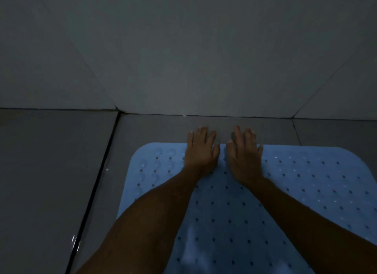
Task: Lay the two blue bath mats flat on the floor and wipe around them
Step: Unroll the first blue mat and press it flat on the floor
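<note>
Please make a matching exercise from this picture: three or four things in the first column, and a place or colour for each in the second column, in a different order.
Column one:
1. left hand
2. right hand
3. bath mat
4. wall

Column two:
a. blue, with small holes
b. pale grey, beyond the floor edge
c. flat on the mat's far edge, nearer the dark floor joint
d. flat on the mat's far edge, on the other side

Pairs: 1-c, 2-d, 3-a, 4-b

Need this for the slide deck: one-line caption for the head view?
Both hands, left and right, press flat on the far edge of a blue bath mat on the grey tiled floor.
</note>
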